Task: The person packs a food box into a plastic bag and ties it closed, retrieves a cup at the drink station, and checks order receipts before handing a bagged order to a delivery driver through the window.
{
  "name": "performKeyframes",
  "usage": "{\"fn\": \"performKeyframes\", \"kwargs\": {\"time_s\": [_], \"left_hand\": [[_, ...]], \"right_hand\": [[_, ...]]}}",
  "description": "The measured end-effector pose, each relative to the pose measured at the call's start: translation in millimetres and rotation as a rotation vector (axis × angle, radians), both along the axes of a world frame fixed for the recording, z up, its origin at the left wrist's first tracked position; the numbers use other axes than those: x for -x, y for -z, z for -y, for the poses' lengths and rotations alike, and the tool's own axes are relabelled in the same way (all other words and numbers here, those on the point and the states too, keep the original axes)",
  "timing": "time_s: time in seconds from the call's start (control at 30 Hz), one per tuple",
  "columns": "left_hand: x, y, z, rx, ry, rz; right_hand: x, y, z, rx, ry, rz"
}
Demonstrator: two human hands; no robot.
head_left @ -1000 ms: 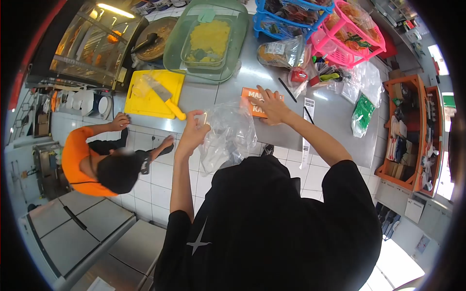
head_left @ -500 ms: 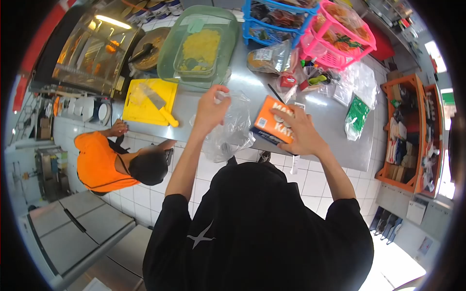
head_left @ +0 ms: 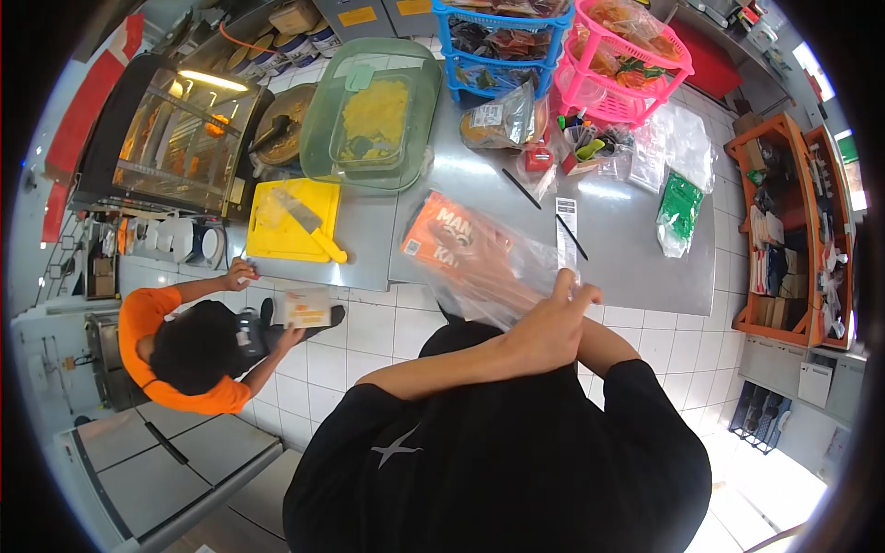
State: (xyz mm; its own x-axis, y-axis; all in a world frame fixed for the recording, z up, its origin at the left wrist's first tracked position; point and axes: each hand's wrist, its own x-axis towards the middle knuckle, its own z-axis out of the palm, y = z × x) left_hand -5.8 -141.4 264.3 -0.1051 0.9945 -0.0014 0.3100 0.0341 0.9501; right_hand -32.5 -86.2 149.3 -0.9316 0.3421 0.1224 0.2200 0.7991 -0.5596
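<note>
An orange printed box [head_left: 442,235] lies inside a clear plastic bag [head_left: 525,253] over the front edge of the steel table. My right hand [head_left: 489,267] reaches into the bag and grips the box, its fingers blurred behind the film. Crossing over my right forearm, my left hand [head_left: 551,323] has its fingers closed on the bag near its mouth. Beside the bag lie a printed paper slip [head_left: 566,230] and a thin black stick [head_left: 572,238]. Another black stick [head_left: 522,188] rests farther back.
A yellow cutting board [head_left: 267,241] with a knife [head_left: 300,214] is at left, near a green tub [head_left: 318,138]. Blue baskets [head_left: 502,60] and pink baskets [head_left: 636,83] stand behind, a green packet [head_left: 680,212] at right. A person in orange [head_left: 147,323] holds a printed packet [head_left: 307,307].
The box has gone into the plastic bag and shifted left with my right hand. My left hand has crossed to the right over my right arm. The person in orange now holds a packet.
</note>
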Motion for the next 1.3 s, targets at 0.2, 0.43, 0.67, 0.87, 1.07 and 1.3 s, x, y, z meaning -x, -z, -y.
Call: {"fn": "performKeyframes", "kwargs": {"time_s": [0.2, 0.43, 0.67, 0.87, 1.07, 1.3], "left_hand": [[146.6, -23.2, 45.0, -0.035, -0.348, 0.218], [220.3, 246.3, 31.4, -0.135, -0.305, 0.598], [99.7, 286.9, 19.9, -0.121, -0.376, 0.784], [195.3, 295.8, 81.2, 0.015, -0.919, 0.913], [216.9, 203.8, 65.8, 0.170, -0.603, 0.318], [189.3, 99.0, 73.5, -0.380, -0.611, 1.082]], "right_hand": [[-28.0, 6.7, -38.2, 0.050, -0.054, 0.364], [-32.7, -16.8, -46.3, 0.078, -0.101, 0.269], [-1.3, 41.5, -44.9, 0.012, 0.034, -0.005], [0.3, 77.9, -45.5, 0.057, -0.066, 0.148], [-0.6, 64.2, -33.7, 0.068, -0.110, 0.294], [-24.4, 46.8, -36.5, 0.290, -0.176, 0.355]]}}
